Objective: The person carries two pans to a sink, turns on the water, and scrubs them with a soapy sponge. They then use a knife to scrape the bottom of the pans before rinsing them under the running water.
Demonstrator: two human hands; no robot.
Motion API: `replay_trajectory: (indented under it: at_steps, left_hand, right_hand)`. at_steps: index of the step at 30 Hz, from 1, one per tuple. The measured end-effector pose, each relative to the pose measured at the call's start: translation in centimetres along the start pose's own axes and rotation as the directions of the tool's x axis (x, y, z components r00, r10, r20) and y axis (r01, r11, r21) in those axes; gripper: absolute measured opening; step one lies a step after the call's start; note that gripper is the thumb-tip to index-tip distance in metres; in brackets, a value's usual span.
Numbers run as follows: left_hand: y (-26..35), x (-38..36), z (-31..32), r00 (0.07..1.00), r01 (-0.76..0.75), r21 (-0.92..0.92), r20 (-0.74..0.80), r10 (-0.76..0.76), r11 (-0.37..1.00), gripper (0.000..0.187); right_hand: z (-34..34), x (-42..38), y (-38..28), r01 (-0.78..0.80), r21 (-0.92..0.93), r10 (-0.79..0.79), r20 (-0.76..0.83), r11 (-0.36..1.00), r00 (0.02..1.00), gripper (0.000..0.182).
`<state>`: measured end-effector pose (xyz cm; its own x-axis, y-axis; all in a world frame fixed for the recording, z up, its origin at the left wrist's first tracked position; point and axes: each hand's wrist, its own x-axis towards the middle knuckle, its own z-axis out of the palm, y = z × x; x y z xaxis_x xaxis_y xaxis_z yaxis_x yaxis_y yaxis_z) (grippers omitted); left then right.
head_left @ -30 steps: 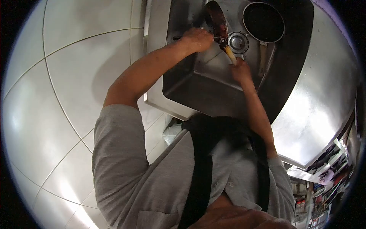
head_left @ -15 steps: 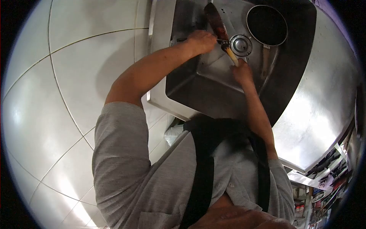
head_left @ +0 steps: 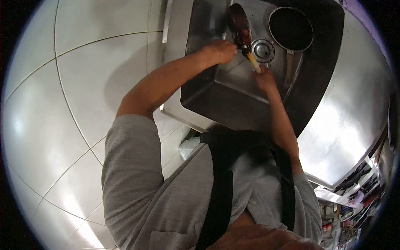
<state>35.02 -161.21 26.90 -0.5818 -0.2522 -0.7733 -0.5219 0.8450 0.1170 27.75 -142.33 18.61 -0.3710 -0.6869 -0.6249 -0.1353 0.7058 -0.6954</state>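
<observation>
My left hand is closed around a thin handle, mostly hidden by the fingers, that leads to a dark, reddish-brown pan. The pan is tilted, seen almost edge-on, above the stainless steel sink. My right hand grips a brush with a pale yellow handle. Its dark head meets the pan's near edge beside the left fingers. Just right of the brush sits the round metal drain strainer.
A round black frying pan with a brownish handle lies at the sink's right side. Right of the sink runs a shiny steel counter. White tiles cover the left side. Cluttered shelves stand at the lower right.
The pan has tilted, showing more of its dark reddish surface. My left hand has lowered slightly toward me, and the brush head stays at the pan's near edge.
</observation>
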Motion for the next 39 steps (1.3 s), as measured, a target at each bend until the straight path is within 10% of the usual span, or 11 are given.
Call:
replay_trajectory:
  at_steps: [4,9,15,23,28,31,36,39]
  left_hand:
    - [-1.9,0.7,-1.9,0.978,0.100,-0.418,-0.127,-0.166,0.903,0.040]
    - [-1.7,-0.6,4.0,0.996,-0.014,-0.330,-0.083,-0.015,0.944,0.042]
    - [0.2,-4.6,7.4,0.976,0.032,-0.684,-0.136,-0.171,0.729,0.042]
    - [0.8,-9.9,6.9,0.947,0.049,-0.771,-0.167,-0.276,0.635,0.040]
    - [1.4,-11.6,7.0,0.925,-0.008,-0.831,-0.217,-0.312,0.555,0.039]
    - [1.3,-12.5,6.0,0.929,-0.026,-0.895,-0.186,-0.320,0.445,0.037]
    - [0.6,-9.9,6.0,0.926,-0.307,-0.903,-0.357,-0.126,0.302,0.035]
    - [1.7,-9.5,2.8,0.956,-0.243,-0.878,-0.288,-0.049,0.412,0.035]
  right_hand:
    - [-1.3,-0.8,-0.8,-0.396,0.464,0.197,0.420,0.793,0.886,0.031]
    - [-0.3,-0.3,1.5,-0.532,0.677,0.076,0.581,0.509,0.811,0.030]
    - [2.3,2.3,0.1,-0.133,0.277,0.078,0.202,0.952,0.976,0.048]
    - [-3.2,3.5,4.4,-0.174,0.079,0.191,-0.470,0.982,0.862,0.053]
    - [-2.9,6.3,7.0,-0.521,0.093,0.506,-0.435,0.848,0.745,0.051]
    - [-2.6,5.8,7.5,-0.360,0.031,0.330,-0.482,0.932,0.812,0.044]
    - [-6.5,-3.7,1.6,-0.399,0.596,0.455,0.062,0.697,0.888,0.027]
    - [-6.4,-8.1,3.6,-0.534,0.844,0.048,0.533,0.037,0.845,0.023]
